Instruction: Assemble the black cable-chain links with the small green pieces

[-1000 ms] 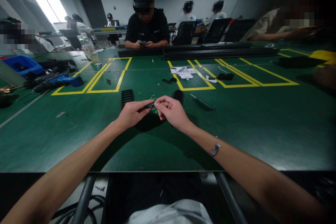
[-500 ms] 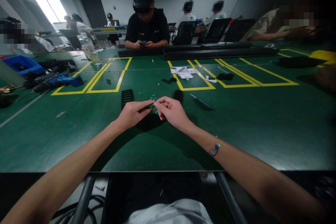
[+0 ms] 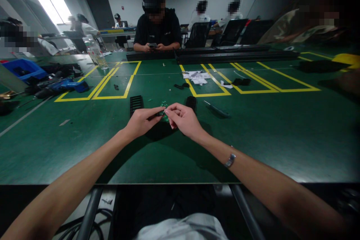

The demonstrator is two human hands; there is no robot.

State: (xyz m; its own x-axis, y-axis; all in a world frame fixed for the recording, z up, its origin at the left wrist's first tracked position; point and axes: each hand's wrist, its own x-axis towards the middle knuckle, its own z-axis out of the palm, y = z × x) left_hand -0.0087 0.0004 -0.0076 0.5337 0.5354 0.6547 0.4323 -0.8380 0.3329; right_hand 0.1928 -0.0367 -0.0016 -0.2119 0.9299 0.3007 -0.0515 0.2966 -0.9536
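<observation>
My left hand (image 3: 142, 120) and my right hand (image 3: 183, 119) meet fingertip to fingertip over the green table (image 3: 281, 135). Both pinch a small dark part (image 3: 161, 113) between thumb and forefinger. A small clear green bag (image 3: 164, 105) lies just behind the fingertips. A black ribbed piece (image 3: 136, 104) lies beyond my left hand, and another black ribbed piece (image 3: 191, 102) beyond my right hand. What the pinched part is, I cannot make out.
A dark slim tool (image 3: 216, 110) lies to the right of my hands. White paper scraps (image 3: 197, 77) sit inside yellow floor-tape boxes. Blue power tools (image 3: 66, 85) and a blue bin (image 3: 24, 68) are at the far left. A person (image 3: 156, 22) sits opposite, holding a phone.
Hardly anything: my fingertips have closed slightly tighter on the small part. At far right a seated person has shifted.
</observation>
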